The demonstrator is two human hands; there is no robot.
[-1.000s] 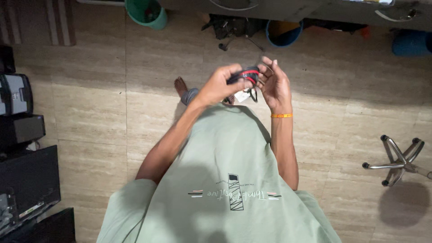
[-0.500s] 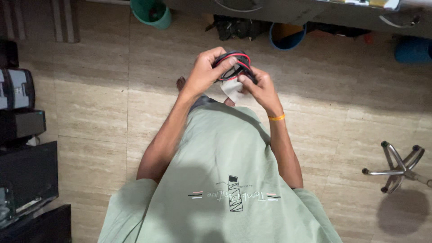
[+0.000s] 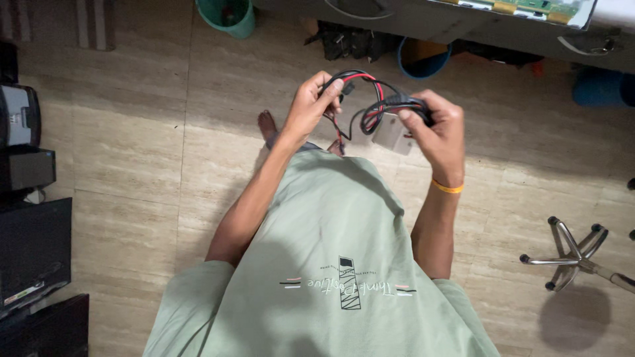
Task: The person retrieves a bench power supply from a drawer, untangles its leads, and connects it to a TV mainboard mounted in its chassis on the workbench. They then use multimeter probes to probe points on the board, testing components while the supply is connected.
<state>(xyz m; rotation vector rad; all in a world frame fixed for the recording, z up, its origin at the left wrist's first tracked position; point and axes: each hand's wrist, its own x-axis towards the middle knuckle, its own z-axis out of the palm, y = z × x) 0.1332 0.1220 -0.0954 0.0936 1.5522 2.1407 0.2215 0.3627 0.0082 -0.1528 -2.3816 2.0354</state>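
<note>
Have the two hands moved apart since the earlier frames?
Yes. The left hand and right hand now stand apart, cable bundle stretched between; before, they met above the foot.

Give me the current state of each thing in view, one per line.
Left hand: closed, pinching the cable end.
Right hand: closed around the bundled part.
Red and black cable: loosely looped, held between both hands.
Pale flat piece: under the right hand; whether held is unclear.
Green bucket: upright on floor.
Chair base: standing, seat out of view.

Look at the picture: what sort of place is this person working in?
Probably an electronics repair workshop: a circuit board lies on the bench, black boxes stand at the wall, and both hands hold a cable bundle.
</note>
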